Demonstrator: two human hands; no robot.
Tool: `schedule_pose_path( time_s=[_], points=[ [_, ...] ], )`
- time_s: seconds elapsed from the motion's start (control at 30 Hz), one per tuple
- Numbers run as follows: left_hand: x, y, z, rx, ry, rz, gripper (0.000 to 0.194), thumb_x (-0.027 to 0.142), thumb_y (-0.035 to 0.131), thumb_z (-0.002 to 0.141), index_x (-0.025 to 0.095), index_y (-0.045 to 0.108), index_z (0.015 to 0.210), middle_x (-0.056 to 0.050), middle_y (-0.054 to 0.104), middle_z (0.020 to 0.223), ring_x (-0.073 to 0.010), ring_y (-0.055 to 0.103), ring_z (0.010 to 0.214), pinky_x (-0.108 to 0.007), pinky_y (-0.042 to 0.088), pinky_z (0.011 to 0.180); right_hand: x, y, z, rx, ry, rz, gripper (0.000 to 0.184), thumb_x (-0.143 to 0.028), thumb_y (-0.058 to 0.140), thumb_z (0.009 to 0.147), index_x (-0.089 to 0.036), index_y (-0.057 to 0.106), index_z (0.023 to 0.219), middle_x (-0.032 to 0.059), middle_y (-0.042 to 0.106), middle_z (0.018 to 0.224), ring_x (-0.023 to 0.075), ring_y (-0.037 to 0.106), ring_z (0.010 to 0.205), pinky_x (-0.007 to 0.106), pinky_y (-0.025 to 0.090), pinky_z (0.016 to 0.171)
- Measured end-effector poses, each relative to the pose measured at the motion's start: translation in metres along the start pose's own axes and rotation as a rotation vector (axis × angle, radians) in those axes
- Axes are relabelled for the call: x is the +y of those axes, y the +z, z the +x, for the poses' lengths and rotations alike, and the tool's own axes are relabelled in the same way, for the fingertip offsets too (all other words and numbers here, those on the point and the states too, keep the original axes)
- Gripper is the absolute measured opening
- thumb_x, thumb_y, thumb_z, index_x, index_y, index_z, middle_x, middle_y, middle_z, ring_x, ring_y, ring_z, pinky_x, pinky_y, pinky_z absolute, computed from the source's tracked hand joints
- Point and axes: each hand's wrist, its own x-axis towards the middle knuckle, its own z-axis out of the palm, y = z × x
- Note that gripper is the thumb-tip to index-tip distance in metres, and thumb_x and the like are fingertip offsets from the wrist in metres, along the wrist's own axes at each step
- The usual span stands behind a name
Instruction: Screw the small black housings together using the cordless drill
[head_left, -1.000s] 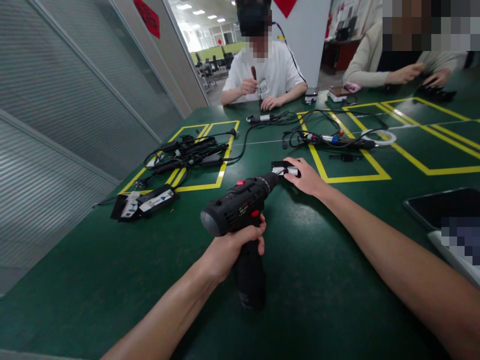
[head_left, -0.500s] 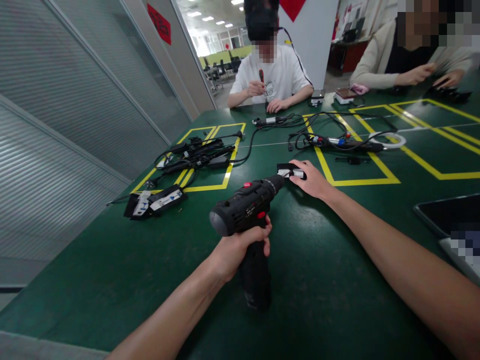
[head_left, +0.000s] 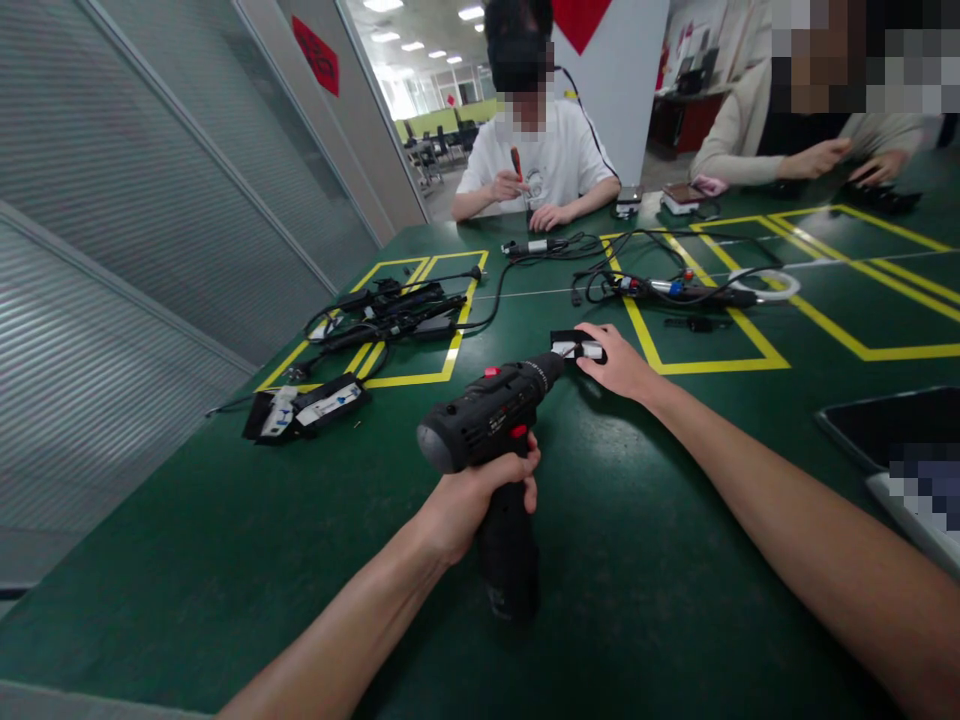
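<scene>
My left hand (head_left: 480, 495) is wrapped round the grip of a black cordless drill (head_left: 487, 415) with red buttons. The drill's chuck points away from me, toward a small black-and-white block (head_left: 577, 347) on the green table. Thumb and fingers of my right hand (head_left: 611, 362) close on the right side of that block. The drill's tip meets or nearly meets the block's left part; exact contact is too small to tell. What the block is does not show.
Black cables and parts (head_left: 397, 315) lie at left, near an opened black-and-white casing (head_left: 304, 408). More corded tools (head_left: 675, 290) lie at right beyond a small black piece (head_left: 697, 324). A dark-screened device (head_left: 896, 425) sits at the right edge. Two people work across the table (head_left: 300, 580).
The view has shifted slightly. Both hands keep the same hold, and the drill stays pointed at the block.
</scene>
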Motion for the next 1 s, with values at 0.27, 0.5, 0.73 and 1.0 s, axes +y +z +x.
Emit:
schedule_pose_path(
  time_s=[0.27, 0.5, 0.73, 1.0],
  points=[
    [-0.0013, -0.0009, 0.0003, 0.006, 0.001, 0.01, 0.022, 0.024, 0.059, 0.077, 0.015, 0.056, 0.096, -0.002, 0.058, 0.072, -0.0103, 0.053, 0.056, -0.026, 0.042, 0.061, 0.0002, -0.0002, 0.0, 0.001, -0.01, 0.005, 0.052, -0.029, 0.06, 0.078, -0.027, 0.049, 0.129, 0.0078, 0.048, 0.116, 0.0246, 0.057, 0.104, 0.04, 0.043, 0.096],
    [0.0001, 0.0003, 0.0, 0.001, 0.013, 0.013, 0.022, 0.023, 0.059, 0.076, 0.014, 0.057, 0.096, -0.003, 0.057, 0.08, -0.0088, 0.053, 0.056, -0.026, 0.042, 0.061, -0.0026, -0.0017, 0.0, -0.004, -0.01, 0.003, 0.051, -0.028, 0.059, 0.078, -0.026, 0.05, 0.128, 0.0084, 0.049, 0.116, 0.025, 0.057, 0.103, 0.041, 0.042, 0.095],
    [0.0001, 0.001, -0.0002, 0.001, 0.004, -0.001, 0.022, 0.023, 0.059, 0.076, 0.013, 0.057, 0.095, -0.003, 0.057, 0.078, -0.0091, 0.053, 0.055, -0.025, 0.042, 0.059, -0.0033, -0.0034, -0.0001, -0.016, 0.009, 0.017, 0.05, -0.029, 0.059, 0.079, -0.028, 0.05, 0.128, 0.0075, 0.049, 0.117, 0.025, 0.057, 0.102, 0.042, 0.043, 0.094],
    [-0.0008, -0.0004, 0.0006, -0.01, 0.007, 0.012, 0.022, 0.023, 0.059, 0.076, 0.014, 0.055, 0.095, -0.002, 0.056, 0.074, -0.0101, 0.053, 0.055, -0.026, 0.042, 0.06, -0.0009, -0.003, 0.0003, -0.011, -0.011, 0.004, 0.052, -0.029, 0.059, 0.079, -0.027, 0.049, 0.129, 0.008, 0.049, 0.118, 0.025, 0.056, 0.106, 0.041, 0.041, 0.098]
  ],
)
